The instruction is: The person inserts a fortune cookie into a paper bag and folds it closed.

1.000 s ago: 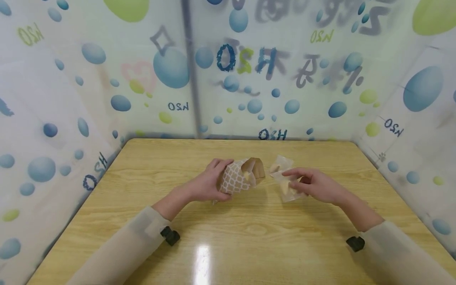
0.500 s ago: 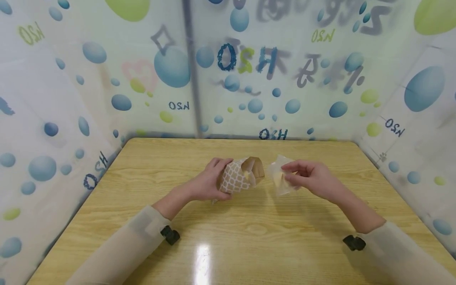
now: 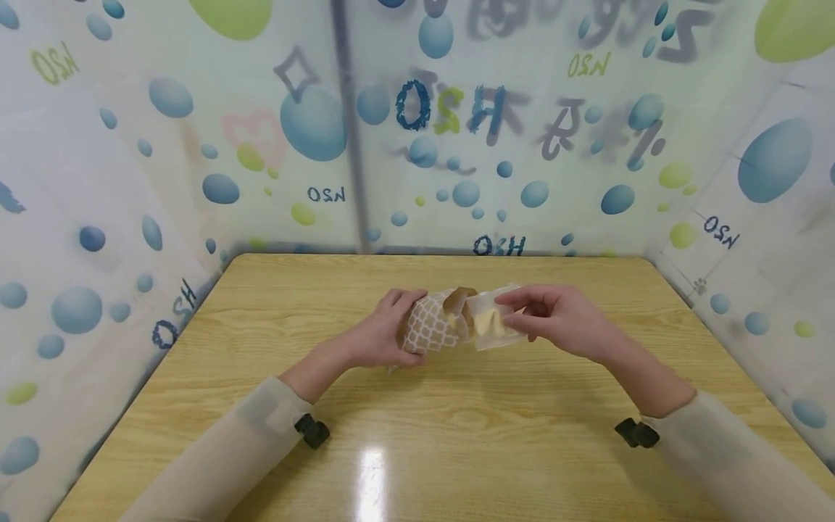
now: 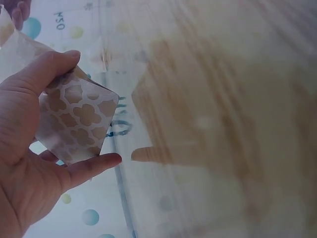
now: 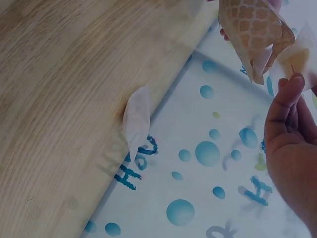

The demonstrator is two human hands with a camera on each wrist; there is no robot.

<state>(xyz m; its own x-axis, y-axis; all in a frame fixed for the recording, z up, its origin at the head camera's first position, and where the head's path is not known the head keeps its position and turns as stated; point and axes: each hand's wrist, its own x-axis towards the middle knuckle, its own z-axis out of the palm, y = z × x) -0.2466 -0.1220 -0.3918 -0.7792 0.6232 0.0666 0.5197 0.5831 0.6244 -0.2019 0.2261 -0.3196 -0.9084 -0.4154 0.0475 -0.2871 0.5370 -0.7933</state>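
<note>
My left hand (image 3: 381, 333) grips a brown paper bag (image 3: 429, 326) with a white lattice print, thumb and fingers on opposite sides. The bag lies tilted, its mouth facing right. Between thumb and fingers, my right hand (image 3: 574, 322) pinches a small translucent snack packet (image 3: 487, 324) with pale yellow, folded-looking pieces inside. The packet's left edge overlaps the bag's mouth in the head view. The left wrist view has the bag's folded base (image 4: 81, 119) toward the camera. In the right wrist view, the bag's open mouth (image 5: 282, 44) is right beside the held packet.
Another whitish translucent packet (image 5: 137, 119) rests on the wooden table (image 3: 417, 428); in the head view the right hand mostly hides it. Bubble-printed white sheeting (image 3: 457, 217) rises behind the table and along both sides.
My right hand has picked up the snack packet, turned it, and moved it left to the bag's mouth. The left hand and bag have stayed nearly still.
</note>
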